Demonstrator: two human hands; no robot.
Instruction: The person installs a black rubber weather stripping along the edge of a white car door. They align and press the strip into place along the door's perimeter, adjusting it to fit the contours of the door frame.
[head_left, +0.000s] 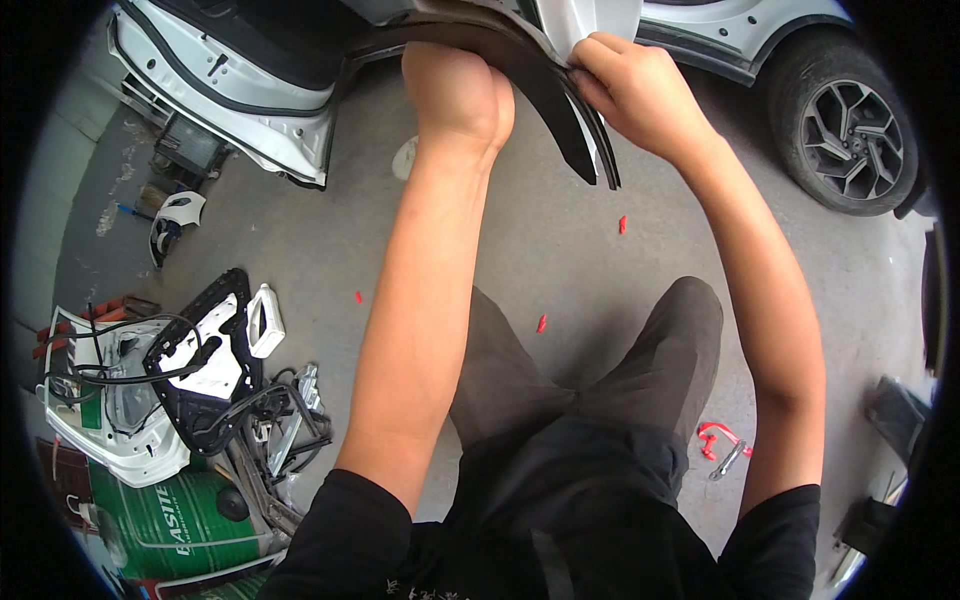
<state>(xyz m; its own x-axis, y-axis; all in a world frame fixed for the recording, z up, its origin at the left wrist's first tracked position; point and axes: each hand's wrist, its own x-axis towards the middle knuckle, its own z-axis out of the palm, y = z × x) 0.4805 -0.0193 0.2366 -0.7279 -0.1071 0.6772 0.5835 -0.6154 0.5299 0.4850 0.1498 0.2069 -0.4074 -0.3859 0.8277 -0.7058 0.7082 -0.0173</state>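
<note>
A black curved wheel arch trim (545, 100) hangs at top centre, its narrow tail pointing down and toward me. Pale material shows between the layers at its lower end. My right hand (632, 85) is closed on the trim's right edge, with thumb and fingers pinching it beside a white body panel (590, 22). My left hand (458, 95) is curled against the trim's inner side, near its top. The left fingertips are hidden, and so is whatever they hold.
An open white car door (225, 85) stands at upper left, and a wheel (850, 130) at upper right. Small red pieces (542, 323) and a red-and-silver tool (722, 450) lie on the floor. Door parts (205, 365) are piled by a green drum (180, 525) at left.
</note>
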